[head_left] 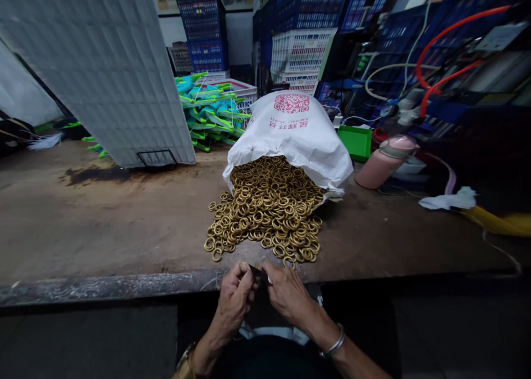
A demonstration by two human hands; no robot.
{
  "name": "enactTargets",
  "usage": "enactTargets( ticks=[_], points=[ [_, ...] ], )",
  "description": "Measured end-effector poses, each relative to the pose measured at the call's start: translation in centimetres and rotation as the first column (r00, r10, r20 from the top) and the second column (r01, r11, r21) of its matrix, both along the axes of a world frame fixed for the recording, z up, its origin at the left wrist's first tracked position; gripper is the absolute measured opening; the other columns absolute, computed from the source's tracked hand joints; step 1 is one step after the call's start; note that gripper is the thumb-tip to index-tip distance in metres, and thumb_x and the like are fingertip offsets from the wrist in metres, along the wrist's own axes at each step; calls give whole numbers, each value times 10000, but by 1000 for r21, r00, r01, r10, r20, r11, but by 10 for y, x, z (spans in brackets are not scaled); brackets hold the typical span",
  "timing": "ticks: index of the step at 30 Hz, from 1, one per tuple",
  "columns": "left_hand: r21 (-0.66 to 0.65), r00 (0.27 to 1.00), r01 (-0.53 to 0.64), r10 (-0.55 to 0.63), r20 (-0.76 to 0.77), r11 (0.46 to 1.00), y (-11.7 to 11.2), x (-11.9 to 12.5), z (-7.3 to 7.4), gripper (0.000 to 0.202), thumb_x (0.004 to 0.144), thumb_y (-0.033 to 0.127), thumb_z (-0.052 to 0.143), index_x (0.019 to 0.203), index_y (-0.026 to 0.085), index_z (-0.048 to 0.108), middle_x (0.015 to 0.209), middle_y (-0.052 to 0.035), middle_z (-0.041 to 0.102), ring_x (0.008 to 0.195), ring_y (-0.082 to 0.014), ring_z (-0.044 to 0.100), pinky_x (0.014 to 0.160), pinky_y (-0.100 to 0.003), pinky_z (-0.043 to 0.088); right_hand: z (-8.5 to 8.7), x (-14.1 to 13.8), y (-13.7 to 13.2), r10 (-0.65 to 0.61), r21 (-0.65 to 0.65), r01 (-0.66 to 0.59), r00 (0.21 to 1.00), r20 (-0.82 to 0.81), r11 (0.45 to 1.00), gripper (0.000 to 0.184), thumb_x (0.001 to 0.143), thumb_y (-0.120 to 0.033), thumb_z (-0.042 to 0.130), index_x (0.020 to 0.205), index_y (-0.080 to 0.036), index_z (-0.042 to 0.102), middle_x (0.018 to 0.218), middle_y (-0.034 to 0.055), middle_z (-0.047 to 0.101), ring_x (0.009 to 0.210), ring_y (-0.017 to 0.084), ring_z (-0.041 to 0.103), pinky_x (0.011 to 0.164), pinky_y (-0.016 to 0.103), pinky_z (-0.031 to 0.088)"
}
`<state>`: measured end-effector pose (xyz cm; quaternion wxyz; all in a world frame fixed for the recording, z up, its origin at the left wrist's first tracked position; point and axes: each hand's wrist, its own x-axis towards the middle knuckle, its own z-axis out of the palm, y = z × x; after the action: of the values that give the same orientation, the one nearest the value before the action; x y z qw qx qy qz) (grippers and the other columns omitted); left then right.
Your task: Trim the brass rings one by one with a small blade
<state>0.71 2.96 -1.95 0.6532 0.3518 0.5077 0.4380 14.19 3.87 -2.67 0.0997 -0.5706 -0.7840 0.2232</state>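
Note:
Just off the table's front edge, my left hand (237, 291) and my right hand (290, 293) meet, both with fingers closed in a pinch. Between the fingertips is a small dark flat piece (258, 274), gripped from both sides; its exact kind is too dim to tell. A bit of white shows at my right fingertips. Right beyond the hands lies a heap of brass-coloured rings (265, 218), spilling from the mouth of a white woven sack (298, 127) with red print. The nearest rings lie close to my right fingers.
A tall pale ribbed panel (124, 74) stands on the wooden table (124, 229) at left. Behind are green and blue plastic pieces (213, 113) and stacked crates (302, 52). To the right are a pink bottle (384, 166), a green tray (354, 142) and red hoses (423, 63).

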Motion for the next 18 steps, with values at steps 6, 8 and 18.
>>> enactTargets(
  ticks=[6,8,18],
  points=[
    [-42,999,19,-17,47,999,-3,-2,-10,392,663,538,598,684,194,411,513,81,440,352,-20,305,332,-130,197,3,-4,-7,-38,-17,39,996,80,999,281,673,-57,394,886,-192,518,711,25,627,620,158,539,551,265,250],
    [-68,994,59,-52,96,996,-8,-4,-9,379,680,521,594,681,194,403,511,82,442,350,-18,303,334,-129,191,6,-3,-7,-62,-8,64,987,145,998,278,686,-51,387,887,-188,521,713,34,629,640,166,552,553,269,249],
    [-292,902,422,-364,234,858,-35,-8,-39,311,647,418,658,648,171,468,554,5,555,341,-32,342,297,-140,190,-1,23,10,-298,184,271,944,140,945,307,718,-42,403,978,-178,491,885,49,646,754,169,582,604,265,275]
  ],
)
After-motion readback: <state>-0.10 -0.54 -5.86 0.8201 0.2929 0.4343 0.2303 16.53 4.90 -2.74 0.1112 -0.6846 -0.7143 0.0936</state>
